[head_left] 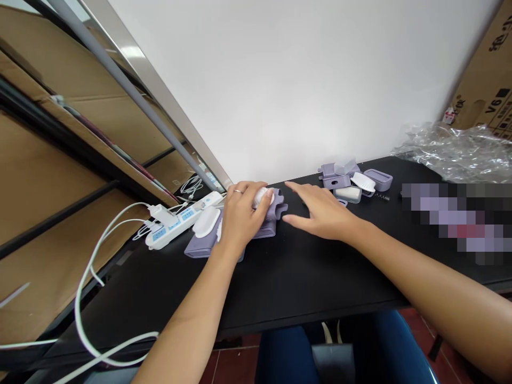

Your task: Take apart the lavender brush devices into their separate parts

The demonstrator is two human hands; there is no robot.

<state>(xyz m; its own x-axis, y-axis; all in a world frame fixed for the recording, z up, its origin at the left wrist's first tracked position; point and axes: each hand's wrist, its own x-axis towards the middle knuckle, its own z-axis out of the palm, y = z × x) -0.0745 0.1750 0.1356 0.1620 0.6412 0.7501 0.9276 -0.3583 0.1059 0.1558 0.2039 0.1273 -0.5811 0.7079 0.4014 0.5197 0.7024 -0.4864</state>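
Note:
My left hand [245,210] rests over a pile of purple and white plastic parts, its thumb and fingers closed around a white rounded plastic part [262,198]. Beside that part, a purple plastic piece with notched ends [276,205] sticks out to the right. Left of the wrist, a white oval cover [206,222] lies on a purple housing [200,246]. My right hand [320,210] hovers just right of the pile, holding nothing, with thumb and fingers apart. Some of the pile is hidden beneath my left hand.
A white power strip [180,223] with plugged-in chargers lies at the left. Behind my right hand are a purple housing [336,181], a white ribbed part [364,183], a purple tray [378,180] and a small spring [382,197]. Clear plastic wrap [452,152] sits at the right.

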